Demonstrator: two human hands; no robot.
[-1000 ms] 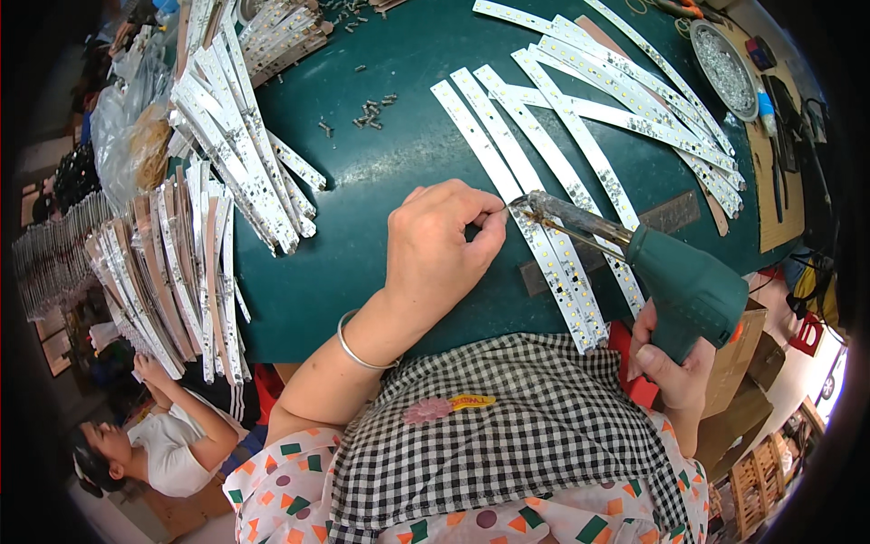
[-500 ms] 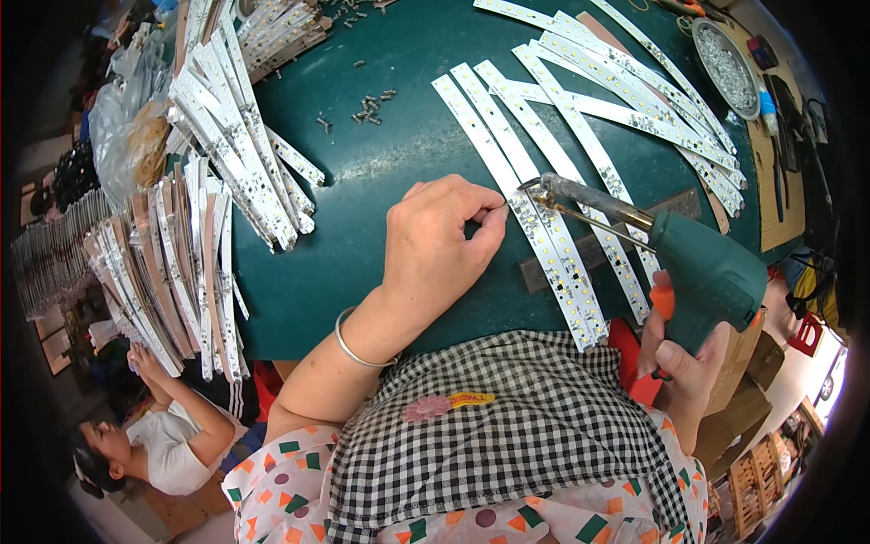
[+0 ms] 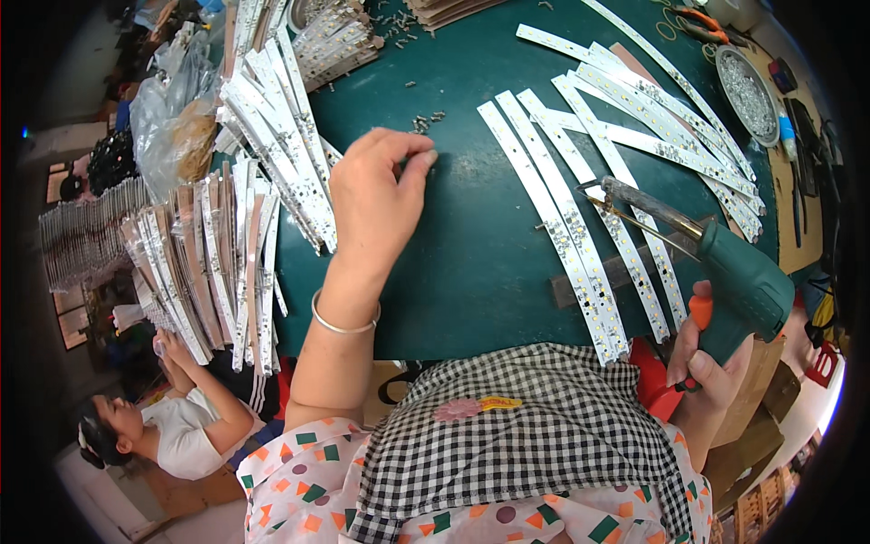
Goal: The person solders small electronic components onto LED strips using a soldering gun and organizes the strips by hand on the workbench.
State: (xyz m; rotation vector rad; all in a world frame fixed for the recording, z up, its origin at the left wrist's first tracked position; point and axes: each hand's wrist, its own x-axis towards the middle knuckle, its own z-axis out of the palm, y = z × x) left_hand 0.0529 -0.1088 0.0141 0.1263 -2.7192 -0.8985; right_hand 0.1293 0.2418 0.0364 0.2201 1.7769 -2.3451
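My right hand (image 3: 711, 367) grips a green soldering gun (image 3: 745, 281) with an orange trigger. The gun's tip hovers over the white LED strips (image 3: 566, 218), which lie side by side across a dark metal bar (image 3: 571, 290). From the left edge of the leftmost strip a tiny metal part (image 3: 541, 227) sticks out. To the left, over the green table, my left hand (image 3: 379, 195) is closed, thumb and forefinger pinched together. Whatever is between those fingertips is too small to make out. Just beyond them lies a small cluster of metal parts (image 3: 428, 121).
More LED strips are stacked (image 3: 281, 136) and bundled at the left. Crossed strips (image 3: 671, 118) lie at the far right, near a bowl of clear pieces (image 3: 748, 95) and orange-handled pliers (image 3: 698, 23). A person (image 3: 181, 426) sits at the lower left.
My left hand has moved left from the leftmost strip toward the metal parts. The gun tip has shifted right across the strips. The view has turned slightly, moving the table's contents rightward.
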